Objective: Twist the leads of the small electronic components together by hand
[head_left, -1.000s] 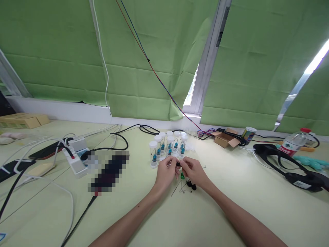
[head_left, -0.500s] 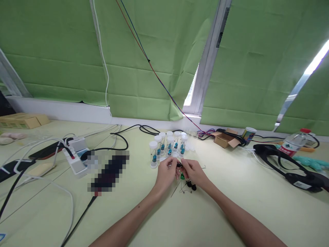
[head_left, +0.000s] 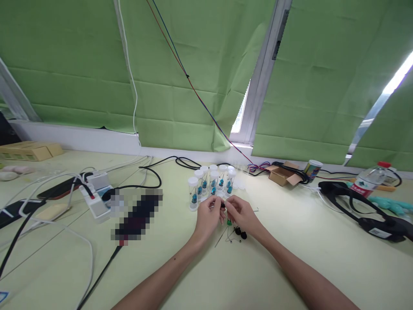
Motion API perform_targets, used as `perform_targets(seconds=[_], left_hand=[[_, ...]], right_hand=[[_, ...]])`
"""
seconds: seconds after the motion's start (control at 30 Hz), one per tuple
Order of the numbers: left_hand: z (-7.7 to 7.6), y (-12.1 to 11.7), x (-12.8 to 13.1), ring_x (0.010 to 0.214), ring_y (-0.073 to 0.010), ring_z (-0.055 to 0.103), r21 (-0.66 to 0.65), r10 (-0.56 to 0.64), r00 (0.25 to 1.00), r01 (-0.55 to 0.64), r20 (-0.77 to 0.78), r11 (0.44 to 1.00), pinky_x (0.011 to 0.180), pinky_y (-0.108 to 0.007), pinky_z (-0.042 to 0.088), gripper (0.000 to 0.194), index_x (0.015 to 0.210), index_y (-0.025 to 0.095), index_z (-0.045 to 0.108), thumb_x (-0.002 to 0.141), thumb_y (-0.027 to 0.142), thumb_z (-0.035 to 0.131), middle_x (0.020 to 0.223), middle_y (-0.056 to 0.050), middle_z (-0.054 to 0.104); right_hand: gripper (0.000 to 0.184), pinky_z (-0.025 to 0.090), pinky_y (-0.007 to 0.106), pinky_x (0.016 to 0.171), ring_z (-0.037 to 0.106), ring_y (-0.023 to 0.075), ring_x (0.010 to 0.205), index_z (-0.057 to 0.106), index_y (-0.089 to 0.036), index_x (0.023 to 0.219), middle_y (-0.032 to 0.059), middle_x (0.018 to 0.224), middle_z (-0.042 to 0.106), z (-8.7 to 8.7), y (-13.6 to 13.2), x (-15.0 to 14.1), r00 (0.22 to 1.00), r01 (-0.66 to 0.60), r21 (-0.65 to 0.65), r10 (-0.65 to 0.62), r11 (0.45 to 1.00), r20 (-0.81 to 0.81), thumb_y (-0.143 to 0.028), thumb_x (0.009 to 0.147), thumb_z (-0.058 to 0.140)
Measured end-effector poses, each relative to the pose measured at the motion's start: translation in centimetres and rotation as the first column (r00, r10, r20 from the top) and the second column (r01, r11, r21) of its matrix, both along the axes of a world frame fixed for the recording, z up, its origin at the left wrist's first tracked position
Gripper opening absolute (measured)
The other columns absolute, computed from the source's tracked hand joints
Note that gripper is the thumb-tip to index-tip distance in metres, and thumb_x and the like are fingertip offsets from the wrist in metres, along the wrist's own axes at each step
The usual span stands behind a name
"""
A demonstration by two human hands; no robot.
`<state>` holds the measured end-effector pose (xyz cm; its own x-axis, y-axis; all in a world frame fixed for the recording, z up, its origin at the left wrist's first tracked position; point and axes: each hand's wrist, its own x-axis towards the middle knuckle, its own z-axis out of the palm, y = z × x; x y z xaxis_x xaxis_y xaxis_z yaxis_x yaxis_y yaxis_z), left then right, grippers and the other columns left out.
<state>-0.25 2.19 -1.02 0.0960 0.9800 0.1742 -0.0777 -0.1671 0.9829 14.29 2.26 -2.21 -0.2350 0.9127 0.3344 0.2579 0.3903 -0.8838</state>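
My left hand (head_left: 209, 215) is closed in a pinch on a small black part (head_left: 223, 205), whose kind is too small to tell. Close against it, my right hand (head_left: 240, 213) pinches at the same spot; its fingertips hide whatever they grip. Below the hands, a green piece (head_left: 229, 222), black round pieces (head_left: 240, 233) and thin metal rods (head_left: 220, 237) lie on the table. Just beyond my hands stand several clear tubes with white caps (head_left: 192, 193), each upright, with blue pieces and thin rods inside.
A power strip (head_left: 97, 206) with tangled cables lies at the left, near a blurred dark object (head_left: 138, 217). An open cardboard box (head_left: 282, 174) and a can (head_left: 312, 170) stand at the back right. A black headset (head_left: 364, 211) and a plastic bottle (head_left: 368, 181) are far right.
My right hand's fingers have shifted slightly on the small black part, and less of the part shows between the hands. The tubes and loose pieces stay where they were.
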Motion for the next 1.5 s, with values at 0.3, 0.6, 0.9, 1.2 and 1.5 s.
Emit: perform_targets(seconds=[0.3,0.6,0.9,1.2,1.5], left_hand=[[0.21,-0.11,0.06,0.047,-0.0124,0.053,-0.018,0.009,1.000,-0.008,0.025,1.000,0.044,-0.023,0.043,0.028,0.072,0.018,0.059,0.081,0.044,0.056,0.056,0.002,0.053],[0.45,-0.40,0.10,0.048,-0.0123,0.054,-0.028,-0.010,1.000,0.010,0.010,1.000,0.044,-0.023,0.043,0.028,0.071,0.018,0.058,0.082,0.043,0.055,0.057,0.001,0.054],[0.43,-0.41,0.19,0.046,-0.0123,0.053,-0.033,-0.021,1.000,0.021,0.007,0.999,0.044,-0.023,0.043,0.029,0.072,0.017,0.060,0.082,0.043,0.054,0.055,0.001,0.055],[0.56,-0.34,0.07,0.046,-0.0121,0.053,-0.026,-0.005,1.000,0.006,0.021,1.000,0.044,-0.023,0.043,0.028,0.071,0.017,0.059,0.081,0.042,0.055,0.055,0.001,0.054],[0.38,-0.23,0.00,0.046,-0.0125,0.053,-0.025,-0.003,1.000,0.003,0.002,1.000,0.044,-0.024,0.043,0.027,0.072,0.018,0.058,0.082,0.042,0.054,0.053,0.003,0.052]], right_hand=[[0.027,0.047,0.026,0.054,0.055,0.0128,0.058,0.052,-0.020,0.090,0.0010,0.075,0.058,0.21,-0.13,0.11,0.998,0.053,0.053,-0.050,0.997,-0.043,-0.046,0.088,0.056],[0.025,0.046,0.025,0.052,0.054,0.0109,0.054,0.050,-0.020,0.089,-0.0007,0.075,0.056,0.26,-0.22,0.03,0.995,0.045,0.060,-0.040,0.997,-0.090,-0.044,0.088,0.058],[0.031,0.040,0.023,0.047,0.048,0.0104,0.047,0.051,-0.021,0.084,-0.0026,0.061,0.056,0.22,-0.14,-0.10,0.992,0.058,0.025,-0.055,0.998,-0.117,-0.050,0.089,0.055],[0.030,0.045,0.025,0.050,0.055,0.0136,0.055,0.054,-0.020,0.087,0.0011,0.068,0.060,0.30,-0.22,-0.14,0.996,0.052,0.034,-0.049,0.998,-0.071,-0.050,0.089,0.055],[0.029,0.046,0.025,0.053,0.055,0.0130,0.056,0.056,-0.019,0.086,0.0008,0.068,0.061,0.46,-0.36,-0.03,1.000,0.014,0.047,-0.013,0.999,-0.019,-0.047,0.090,0.055]])
